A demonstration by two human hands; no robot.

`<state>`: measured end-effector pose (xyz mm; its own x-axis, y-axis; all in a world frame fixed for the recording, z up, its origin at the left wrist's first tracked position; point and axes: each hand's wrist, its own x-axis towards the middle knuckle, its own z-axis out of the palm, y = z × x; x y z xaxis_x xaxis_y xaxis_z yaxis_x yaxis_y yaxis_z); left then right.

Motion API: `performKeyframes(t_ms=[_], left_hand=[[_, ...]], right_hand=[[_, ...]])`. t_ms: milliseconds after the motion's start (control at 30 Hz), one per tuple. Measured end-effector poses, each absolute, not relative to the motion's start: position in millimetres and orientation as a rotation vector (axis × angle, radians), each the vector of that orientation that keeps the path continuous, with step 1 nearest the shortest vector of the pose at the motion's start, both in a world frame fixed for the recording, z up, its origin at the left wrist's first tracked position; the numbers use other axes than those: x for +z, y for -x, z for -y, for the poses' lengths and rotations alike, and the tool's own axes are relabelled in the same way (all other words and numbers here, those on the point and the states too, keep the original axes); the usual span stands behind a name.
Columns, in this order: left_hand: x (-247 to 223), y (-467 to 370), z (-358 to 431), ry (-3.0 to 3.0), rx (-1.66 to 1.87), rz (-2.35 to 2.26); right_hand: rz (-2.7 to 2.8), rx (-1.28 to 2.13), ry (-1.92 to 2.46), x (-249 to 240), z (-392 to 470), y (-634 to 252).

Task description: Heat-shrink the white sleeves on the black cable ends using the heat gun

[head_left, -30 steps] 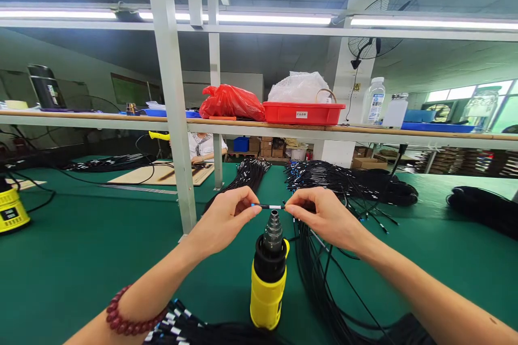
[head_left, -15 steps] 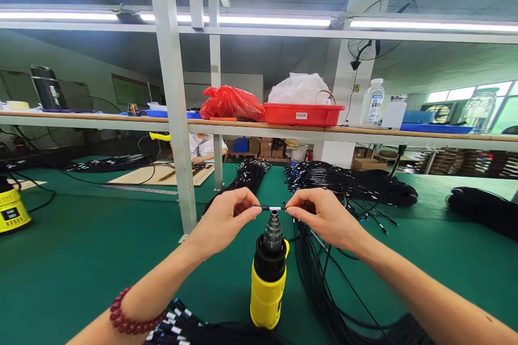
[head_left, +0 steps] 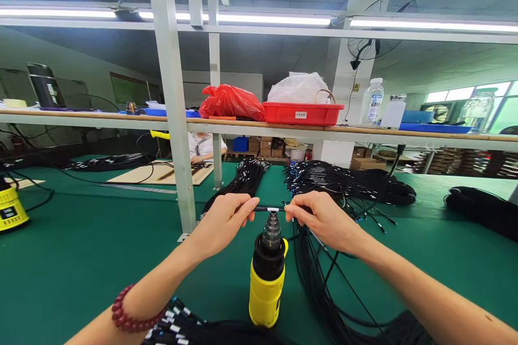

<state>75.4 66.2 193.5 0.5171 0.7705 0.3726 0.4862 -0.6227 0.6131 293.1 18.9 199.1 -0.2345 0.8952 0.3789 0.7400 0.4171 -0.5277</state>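
A thin black cable [head_left: 262,208] with a white sleeve [head_left: 273,209] is stretched level between my two hands. My left hand [head_left: 226,221] pinches its left end between thumb and fingers. On the other side, my right hand [head_left: 319,218] pinches the cable just right of the white sleeve. Directly beneath the sleeve is the metal nozzle of a yellow and black heat gun [head_left: 267,285], which stands upright on the green table [head_left: 101,259]. The gap between nozzle and sleeve is very small.
Black cable bundles lie at the front [head_left: 174,326], right of the heat gun [head_left: 311,275] and farther back [head_left: 324,175]. A white post [head_left: 172,91] rises left of centre. A shelf holds a red tray [head_left: 301,114]. Behind it, a person [head_left: 202,148] sits.
The fingers of my left hand have shifted on the cable, with the thumb now higher and the fingers curled below. The right hand has barely moved.
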Motion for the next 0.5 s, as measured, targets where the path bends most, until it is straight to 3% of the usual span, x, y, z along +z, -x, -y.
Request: performKeyframes(t_ms=[500], left_hand=[[196.7,-74.9,-67.3,-2.251,0.835,-1.011]], right_hand=[[2.02,0.375,1.318,199.5,-16.7,-293.4]])
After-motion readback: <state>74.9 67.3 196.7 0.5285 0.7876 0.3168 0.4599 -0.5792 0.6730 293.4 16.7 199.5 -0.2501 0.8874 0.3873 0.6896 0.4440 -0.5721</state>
